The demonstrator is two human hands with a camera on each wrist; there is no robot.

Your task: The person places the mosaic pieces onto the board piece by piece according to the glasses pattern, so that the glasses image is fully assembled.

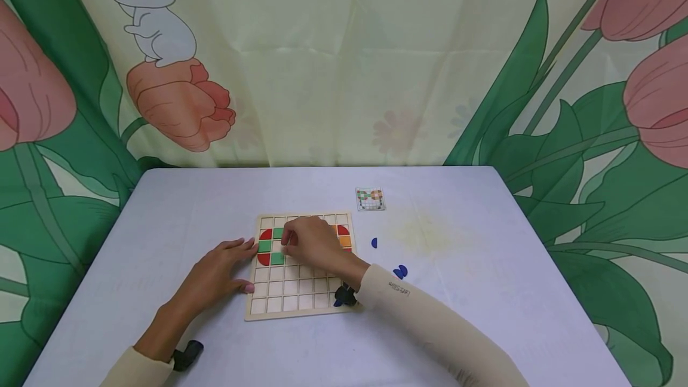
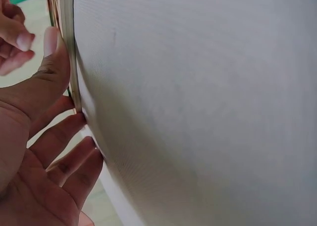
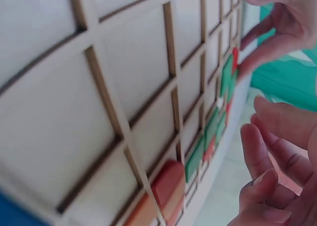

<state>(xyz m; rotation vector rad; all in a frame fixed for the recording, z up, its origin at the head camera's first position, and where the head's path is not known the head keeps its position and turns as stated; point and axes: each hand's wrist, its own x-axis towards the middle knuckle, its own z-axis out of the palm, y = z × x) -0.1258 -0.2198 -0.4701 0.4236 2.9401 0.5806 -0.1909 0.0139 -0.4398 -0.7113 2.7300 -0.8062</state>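
A wooden grid board lies on the table, with red quarter-round and green square tiles at its upper left. Red and orange tiles show at its right edge, partly behind the right hand. Along the board's left rim my left hand rests, its fingertips and thumb touching the edge. Over the left-middle cells, beside the green tiles, is my right hand. Its fingers are loosely bent, and no piece shows between thumb and fingertips in the right wrist view, where green tiles lie just beyond.
A small pattern card lies behind the board's right corner. Dark blue rounded pieces are scattered right of the board. Another blue piece sits by its lower right corner, near the right wrist's black camera. A printed curtain hangs behind the table.
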